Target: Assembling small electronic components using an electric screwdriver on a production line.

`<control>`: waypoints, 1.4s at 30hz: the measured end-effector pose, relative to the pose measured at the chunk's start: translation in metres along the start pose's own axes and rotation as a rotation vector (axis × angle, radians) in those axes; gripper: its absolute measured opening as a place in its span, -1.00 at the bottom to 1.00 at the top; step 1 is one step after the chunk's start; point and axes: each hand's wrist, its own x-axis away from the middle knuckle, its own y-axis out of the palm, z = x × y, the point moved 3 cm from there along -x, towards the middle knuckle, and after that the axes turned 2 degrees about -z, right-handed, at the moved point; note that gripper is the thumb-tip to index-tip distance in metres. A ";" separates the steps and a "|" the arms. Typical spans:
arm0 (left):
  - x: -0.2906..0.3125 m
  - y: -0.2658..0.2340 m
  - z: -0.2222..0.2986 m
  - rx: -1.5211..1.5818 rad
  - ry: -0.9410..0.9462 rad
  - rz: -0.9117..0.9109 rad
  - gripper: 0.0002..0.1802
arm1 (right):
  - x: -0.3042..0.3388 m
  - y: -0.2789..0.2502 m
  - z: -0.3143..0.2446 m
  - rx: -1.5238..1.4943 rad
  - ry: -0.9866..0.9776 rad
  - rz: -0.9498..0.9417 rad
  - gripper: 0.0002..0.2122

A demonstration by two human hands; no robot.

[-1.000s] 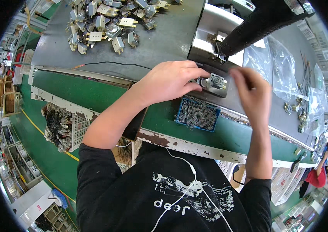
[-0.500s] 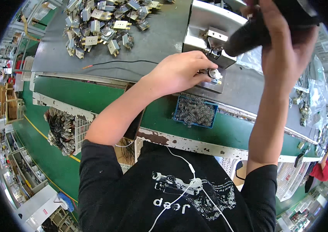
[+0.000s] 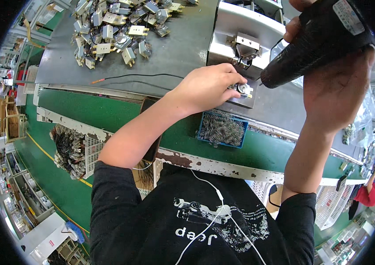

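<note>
My left hand [image 3: 207, 88] has its fingers closed around a small metal part with a round silvery piece [image 3: 244, 90], which sits on a flat metal block [image 3: 242, 102]. A black wire with an orange end [image 3: 141, 75] runs leftward from under that hand. My right hand [image 3: 337, 95] grips a black power screwdriver [image 3: 295, 55]. Its nose slants down and left, a little to the right of the small part; the tip looks apart from it. Behind the block, a metal bracket [image 3: 247, 43] is mounted at a shiny metal housing [image 3: 227, 26].
A heap of metal switch-like parts [image 3: 108, 33] covers the back left of the grey table [image 3: 178, 48]. A blue tray [image 3: 234, 144] of springs [image 3: 220, 127] stands by the front edge. Clear plastic bags [image 3: 364, 128] lie at right; a white basket [image 3: 93, 152] is lower left.
The screwdriver has come down and tilted, its nose now closer to the small part. My left hand has shifted slightly down, still holding the part on the block.
</note>
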 end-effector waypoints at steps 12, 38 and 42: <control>-0.001 0.003 0.001 0.023 -0.030 0.024 -0.68 | 0.010 0.018 -0.014 0.391 0.132 0.191 -0.59; 0.000 0.003 -0.002 -0.011 -0.061 -0.025 -0.69 | 0.016 0.020 0.041 0.233 -0.087 0.156 -0.23; 0.000 0.003 -0.001 -0.040 -0.043 0.004 -0.70 | 0.017 0.022 0.039 0.191 -0.088 0.137 -0.21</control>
